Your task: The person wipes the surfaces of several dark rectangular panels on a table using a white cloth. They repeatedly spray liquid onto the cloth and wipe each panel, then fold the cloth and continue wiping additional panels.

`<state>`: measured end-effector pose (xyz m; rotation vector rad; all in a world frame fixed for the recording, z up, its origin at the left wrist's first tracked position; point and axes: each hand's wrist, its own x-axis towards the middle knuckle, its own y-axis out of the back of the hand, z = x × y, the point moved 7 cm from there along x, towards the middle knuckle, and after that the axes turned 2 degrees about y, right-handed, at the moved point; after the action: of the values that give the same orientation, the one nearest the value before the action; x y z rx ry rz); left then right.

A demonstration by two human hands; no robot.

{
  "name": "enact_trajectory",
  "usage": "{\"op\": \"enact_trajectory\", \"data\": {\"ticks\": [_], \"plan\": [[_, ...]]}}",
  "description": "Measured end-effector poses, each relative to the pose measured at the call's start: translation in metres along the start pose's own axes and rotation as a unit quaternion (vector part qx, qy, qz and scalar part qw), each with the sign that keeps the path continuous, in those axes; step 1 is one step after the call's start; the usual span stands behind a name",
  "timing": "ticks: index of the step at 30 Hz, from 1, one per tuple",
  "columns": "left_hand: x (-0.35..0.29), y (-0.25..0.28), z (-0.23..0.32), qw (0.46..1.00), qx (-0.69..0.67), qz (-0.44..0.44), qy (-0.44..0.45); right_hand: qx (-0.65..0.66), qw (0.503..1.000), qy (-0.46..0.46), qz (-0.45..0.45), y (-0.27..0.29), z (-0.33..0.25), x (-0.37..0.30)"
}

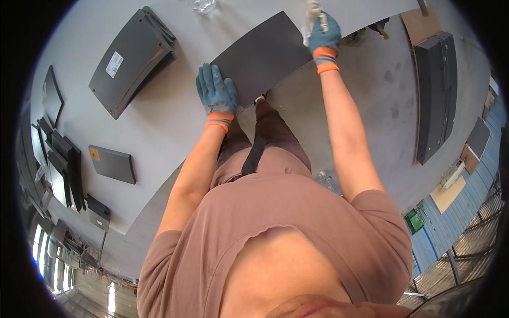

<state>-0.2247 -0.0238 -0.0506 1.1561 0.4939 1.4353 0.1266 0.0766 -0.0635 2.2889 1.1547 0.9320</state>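
Observation:
A flat dark grey panel (265, 53) lies on the light table in front of me. My left hand (216, 91), in a blue-grey work glove with an orange cuff, rests flat on the panel's left end, fingers stretched out. At the far right corner of the panel, my right hand (324, 33), gloved the same way, is closed around a whitish cloth (314, 16). Part of the cloth is hidden by the hand.
A stack of grey panels (132, 61) with a white label stands to the left. A smaller grey board (112, 164) lies nearer. A clear glass or cup (203, 5) sits at the far edge of view. On the right, more dark panels (437, 98) are stacked beyond the floor.

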Motion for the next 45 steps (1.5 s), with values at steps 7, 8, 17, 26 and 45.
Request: {"op": "enact_trajectory", "data": {"ticks": [7, 8, 17, 26, 45], "plan": [[0.043, 0.019, 0.039, 0.996, -0.080, 0.024, 0.044, -0.137, 0.970, 0.168, -0.113, 0.039, -0.040, -0.024], [0.055, 0.015, 0.049, 0.991, -0.122, 0.026, 0.049, -0.047, 0.996, 0.025, -0.074, 0.048, -0.037, -0.021], [0.094, -0.057, 0.068, 0.999, 0.013, -0.027, -0.023, -0.181, 0.933, -0.217, -0.225, 0.004, -0.056, -0.013], [0.093, -0.061, 0.069, 0.999, 0.025, -0.031, -0.020, -0.184, 0.869, -0.266, -0.375, -0.036, -0.051, 0.012], [0.095, -0.058, 0.064, 1.000, -0.004, -0.007, -0.019, -0.014, 0.940, 0.277, -0.199, -0.027, -0.123, -0.016]]}}
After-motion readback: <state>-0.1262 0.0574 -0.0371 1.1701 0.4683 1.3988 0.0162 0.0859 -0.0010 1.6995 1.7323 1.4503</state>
